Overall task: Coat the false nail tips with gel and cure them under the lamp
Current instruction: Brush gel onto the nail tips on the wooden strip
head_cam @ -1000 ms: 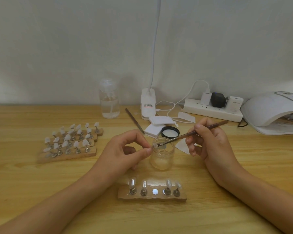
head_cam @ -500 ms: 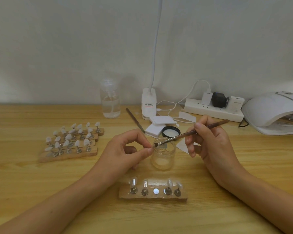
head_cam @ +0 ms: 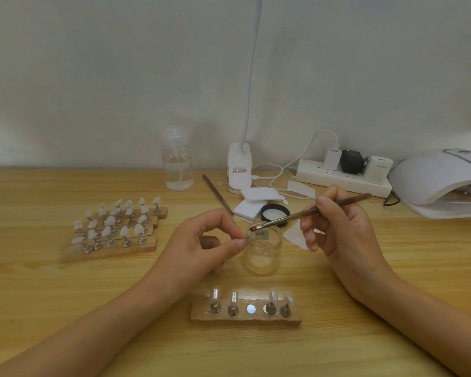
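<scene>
We see a small, pale false nail tip (head_cam: 250, 236) pinched between the thumb and forefinger of the left hand (head_cam: 201, 242), right at the rim of an open glass jar (head_cam: 262, 254) in the middle of the wooden desk (head_cam: 38, 295). The right hand (head_cam: 346, 235) grips a thin brown brush (head_cam: 310, 212) like a pen. Its bristles sit just above the tip, and we cannot tell whether they touch it.

Nearer to us lies a wooden holder strip (head_cam: 245, 318) with four more clear tips standing on it, two on each side of a bare metal disc (head_cam: 251, 309). The jar's black lid (head_cam: 275, 213) lies just behind the jar, beside some white pads (head_cam: 259, 194).

To the left, stacked wooden strips (head_cam: 114, 248) carry many white tips. At the far right stands the white curing lamp (head_cam: 433, 178). We cannot make out what is inside it. Along the wall are a clear bottle (head_cam: 177, 161), a white desk-lamp base (head_cam: 239, 170) and a power strip (head_cam: 343, 182).
</scene>
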The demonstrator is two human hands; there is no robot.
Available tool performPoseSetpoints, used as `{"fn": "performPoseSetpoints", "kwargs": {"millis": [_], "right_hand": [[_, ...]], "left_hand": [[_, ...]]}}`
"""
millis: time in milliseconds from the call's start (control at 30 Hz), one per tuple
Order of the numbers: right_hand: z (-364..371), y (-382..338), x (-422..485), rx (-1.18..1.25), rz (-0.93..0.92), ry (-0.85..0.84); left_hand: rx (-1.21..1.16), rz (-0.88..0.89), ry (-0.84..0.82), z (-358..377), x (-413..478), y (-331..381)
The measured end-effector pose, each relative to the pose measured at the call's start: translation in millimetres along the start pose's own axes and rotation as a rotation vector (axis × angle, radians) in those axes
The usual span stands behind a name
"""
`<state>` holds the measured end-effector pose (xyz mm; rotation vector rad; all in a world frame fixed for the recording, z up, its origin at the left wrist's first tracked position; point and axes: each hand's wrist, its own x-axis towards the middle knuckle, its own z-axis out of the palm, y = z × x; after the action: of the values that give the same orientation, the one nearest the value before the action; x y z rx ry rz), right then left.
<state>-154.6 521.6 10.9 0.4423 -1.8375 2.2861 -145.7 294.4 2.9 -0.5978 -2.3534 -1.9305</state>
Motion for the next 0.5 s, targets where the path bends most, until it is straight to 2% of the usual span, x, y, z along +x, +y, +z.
{"fn": "performPoseSetpoints", "kwargs": {"millis": [67, 200, 333, 500], "right_hand": [[1.3, 0.3, -0.7, -0.027, -0.005, -0.018], [-1.6, 1.7, 0.8, -0.050, 0.007, 0.049], [0.0, 2.0, -0.2, -0.025, -0.013, -0.023], [-2.3, 3.1, 1.6, -0.039, 0.014, 0.043]], "left_hand": [[-0.008, -0.001, 0.000, -0.1, -0.4, 1.1], [-0.017, -0.004, -0.004, 0.7, -0.6, 1.7], [-0.016, -0.004, -0.005, 0.5, -0.3, 1.5], [-0.013, -0.004, -0.004, 0.4, -0.7, 1.1]]}}
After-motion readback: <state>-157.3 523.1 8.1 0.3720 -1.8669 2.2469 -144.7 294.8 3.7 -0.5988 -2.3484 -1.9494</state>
